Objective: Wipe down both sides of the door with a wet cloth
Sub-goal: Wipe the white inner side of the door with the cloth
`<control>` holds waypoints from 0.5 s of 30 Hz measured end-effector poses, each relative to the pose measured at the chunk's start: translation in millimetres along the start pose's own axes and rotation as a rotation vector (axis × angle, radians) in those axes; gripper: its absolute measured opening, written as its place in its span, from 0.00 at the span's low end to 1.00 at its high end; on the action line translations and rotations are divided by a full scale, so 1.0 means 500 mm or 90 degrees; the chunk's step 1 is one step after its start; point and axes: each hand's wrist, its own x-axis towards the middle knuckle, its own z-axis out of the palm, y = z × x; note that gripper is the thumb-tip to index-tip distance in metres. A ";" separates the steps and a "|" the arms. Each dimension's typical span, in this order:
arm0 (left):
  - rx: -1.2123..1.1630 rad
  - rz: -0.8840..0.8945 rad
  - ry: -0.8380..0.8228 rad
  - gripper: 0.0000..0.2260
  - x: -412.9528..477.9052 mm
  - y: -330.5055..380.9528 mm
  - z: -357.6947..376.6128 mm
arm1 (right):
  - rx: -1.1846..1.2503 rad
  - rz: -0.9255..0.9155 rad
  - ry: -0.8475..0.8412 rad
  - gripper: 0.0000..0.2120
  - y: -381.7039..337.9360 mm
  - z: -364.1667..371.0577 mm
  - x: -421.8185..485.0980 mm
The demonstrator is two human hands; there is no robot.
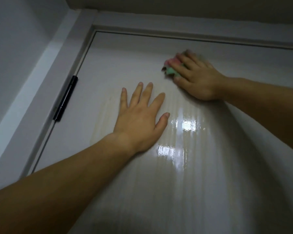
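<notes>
So from my feed, the door (159,174) was shut in its frame (41,92), long axis straight up and down, and I was looking at its top corner. I'll place everything off the black hinge (65,98) on the door's left edge.

The cloth (172,70) was well right of the hinge and a bit higher, flat against the door face. It was wadded up, pink bit toward the door top, green bit lower. Most of it sat under fingers, so I couldn't call its long axis.

The right hand (196,76) was on top of it, fingers laid out fairly straight and pressing it to the panel, blurry at the tips. The left hand (139,119) was between the hinge and the cloth, lower than the cloth, palm flat on the door with fingers spread, holding nothing.

The door surface was pale and glossy, with vertical wet streaks and bright glare patches right of the hinge, below the left hand's thumb. A grey wall (15,39) was left of the hinge, with the ceiling (193,5) above.
</notes>
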 end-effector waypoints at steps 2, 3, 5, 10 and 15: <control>-0.023 0.015 -0.002 0.32 0.010 0.019 0.002 | 0.010 0.105 -0.004 0.29 0.026 -0.020 0.040; -0.031 0.021 -0.001 0.32 0.016 0.028 0.003 | 0.017 0.142 -0.005 0.29 0.030 -0.025 0.050; -0.044 0.028 -0.006 0.32 0.027 0.042 0.004 | 0.027 0.142 0.007 0.29 0.018 -0.021 0.037; -0.053 0.022 -0.013 0.32 0.030 0.050 0.006 | 0.003 -0.037 0.004 0.33 0.023 0.017 -0.076; -0.033 0.009 0.001 0.31 0.028 0.057 0.009 | 0.018 0.171 -0.008 0.29 0.114 -0.028 0.007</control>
